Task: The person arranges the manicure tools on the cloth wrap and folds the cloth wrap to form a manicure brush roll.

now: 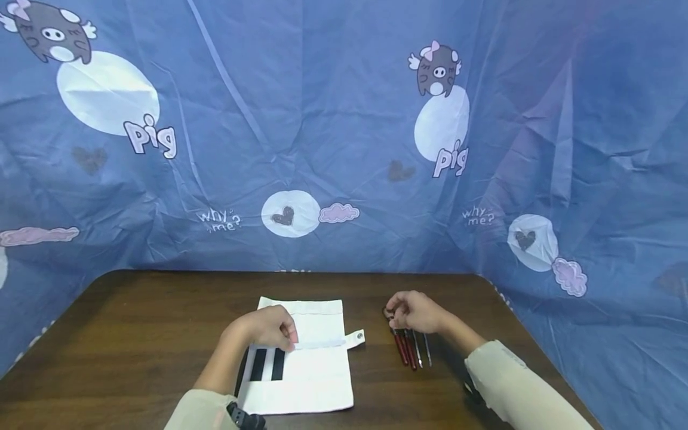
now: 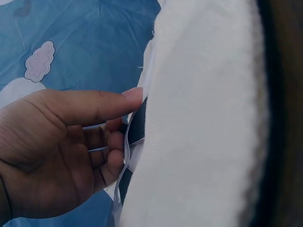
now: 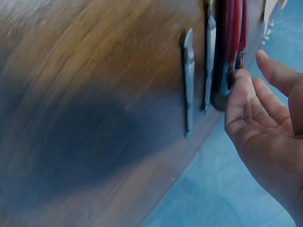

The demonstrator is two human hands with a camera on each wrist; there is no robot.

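Note:
A white cloth tool roll [image 1: 322, 382] lies spread on the table, with black strips [image 1: 258, 364] showing at its left side. My left hand [image 1: 271, 327] pinches the edge of its pocket; in the left wrist view the thumb [image 2: 111, 105] is on the near side and the curled fingers are behind the edge. To the right, my right hand [image 1: 421, 312] is over the upper ends of red-handled tools [image 1: 403, 349]. In the right wrist view its index fingertip is right at a metal end, with the thumb [image 3: 274, 68] spread away. Two slim metal tools [image 3: 189, 80] lie beside the red ones.
A strap with a snap [image 1: 356, 338] sticks out from the roll's right side toward the tools. The brown wooden table [image 1: 161, 334] ends at a blue printed cloth [image 1: 344, 149] hanging behind it and to the right.

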